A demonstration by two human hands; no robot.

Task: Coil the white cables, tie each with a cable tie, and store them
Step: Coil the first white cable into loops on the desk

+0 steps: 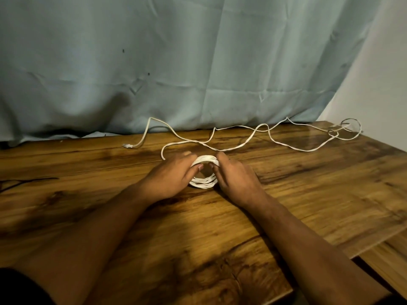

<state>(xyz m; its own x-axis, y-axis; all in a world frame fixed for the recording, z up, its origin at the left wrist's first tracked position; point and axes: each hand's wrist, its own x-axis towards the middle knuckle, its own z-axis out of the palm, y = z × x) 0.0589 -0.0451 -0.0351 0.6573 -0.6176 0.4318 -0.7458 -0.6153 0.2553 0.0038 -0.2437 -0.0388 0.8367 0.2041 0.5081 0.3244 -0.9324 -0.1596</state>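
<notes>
A coil of white cable (203, 182) with several loops lies at the middle of the wooden table (220, 227). My left hand (171, 176) holds its left side, thumb inside the ring and fingers over the outside. My right hand (234, 180) grips the right side the same way. The loose rest of the white cable (240, 146) snakes away behind the hands toward the back right corner, where it ends in small loops (350, 128). A free end (127, 146) lies at the back left.
A pale blue cloth (187, 62) hangs behind the table. Something thin and dark (26, 181) lies on the table at the left edge. The table's right edge (374, 245) drops off to a lower wooden surface (392, 258).
</notes>
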